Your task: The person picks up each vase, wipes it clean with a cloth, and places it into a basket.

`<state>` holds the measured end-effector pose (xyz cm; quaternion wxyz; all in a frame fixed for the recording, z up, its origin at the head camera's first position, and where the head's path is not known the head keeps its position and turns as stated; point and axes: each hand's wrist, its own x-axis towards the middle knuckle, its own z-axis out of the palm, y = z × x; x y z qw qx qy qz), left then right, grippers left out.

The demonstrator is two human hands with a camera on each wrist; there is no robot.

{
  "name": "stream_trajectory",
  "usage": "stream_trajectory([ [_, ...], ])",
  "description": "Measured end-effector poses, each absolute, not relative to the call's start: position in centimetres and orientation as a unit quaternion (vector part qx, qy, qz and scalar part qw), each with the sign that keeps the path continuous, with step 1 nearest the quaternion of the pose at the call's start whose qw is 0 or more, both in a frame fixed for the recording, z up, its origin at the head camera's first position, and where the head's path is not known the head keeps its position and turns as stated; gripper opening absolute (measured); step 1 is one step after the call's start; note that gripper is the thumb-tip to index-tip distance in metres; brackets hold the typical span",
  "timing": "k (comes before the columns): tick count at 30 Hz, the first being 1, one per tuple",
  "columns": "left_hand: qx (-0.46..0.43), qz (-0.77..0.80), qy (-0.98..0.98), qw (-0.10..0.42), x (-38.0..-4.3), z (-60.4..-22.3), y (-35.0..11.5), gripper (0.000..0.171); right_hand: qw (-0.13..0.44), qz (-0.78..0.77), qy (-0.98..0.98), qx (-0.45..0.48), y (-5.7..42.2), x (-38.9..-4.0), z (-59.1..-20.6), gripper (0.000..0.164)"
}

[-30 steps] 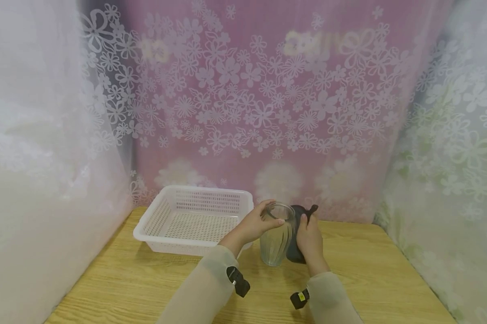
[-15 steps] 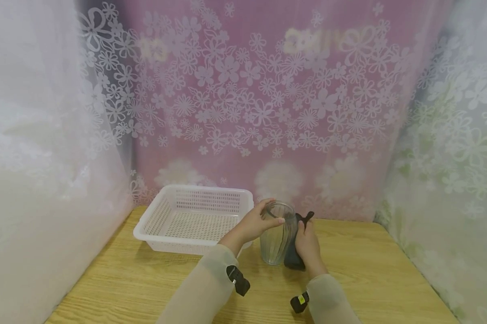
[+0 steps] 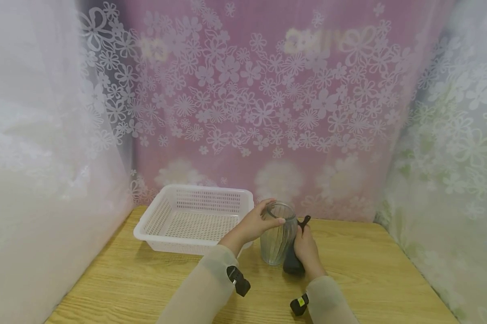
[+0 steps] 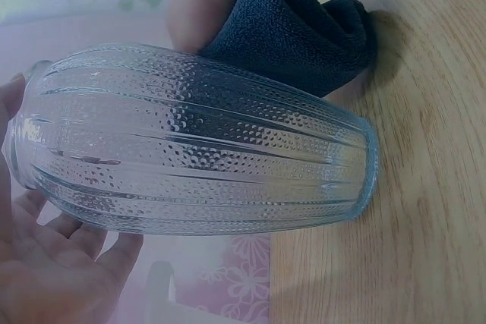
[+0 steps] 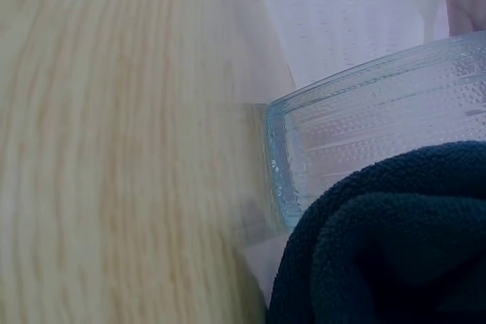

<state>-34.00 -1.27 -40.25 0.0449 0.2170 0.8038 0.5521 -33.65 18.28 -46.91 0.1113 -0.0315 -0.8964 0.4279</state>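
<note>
A clear ribbed glass vase (image 3: 274, 245) stands at the middle of the table, its base at the wood. Around its neck, my left hand (image 3: 249, 228) holds it with thumb and fingers spread on either side of the rim. My right hand (image 3: 306, 247) grips a bunched dark blue-grey cloth (image 3: 293, 264) against the vase's right side. Folds of the towelling cloth (image 4: 296, 39) show in the left wrist view, beside the dimpled glass of the vase (image 4: 205, 157). In the right wrist view the cloth (image 5: 395, 218) covers part of the vase, and the right fingers are hidden.
A white perforated plastic basket (image 3: 198, 245) sits left of the vase, behind my left forearm. The wooden table (image 3: 373, 270) stretches to the right. A pink flowered curtain (image 3: 263, 112) hangs behind, with pale sheets on both sides.
My right hand with the cloth has slid down along the vase's side, slightly toward me and to the left. The left hand and the vase have stayed nearly still.
</note>
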Motion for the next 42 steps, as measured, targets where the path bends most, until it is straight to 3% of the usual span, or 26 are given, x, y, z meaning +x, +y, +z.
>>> stream_trajectory([
  [13, 0.217, 0.554, 0.802, 0.051, -33.6, -40.1, -1.4, 0.073, 0.092, 0.397, -0.913, -0.009, 18.3, -33.7, -47.3, 0.041],
  [42, 0.220, 0.562, 0.796, 0.043, -33.8, -40.3, -1.2, 0.073, 0.063, 0.330, -0.942, 0.006, 18.8, -33.9, -47.8, 0.041],
])
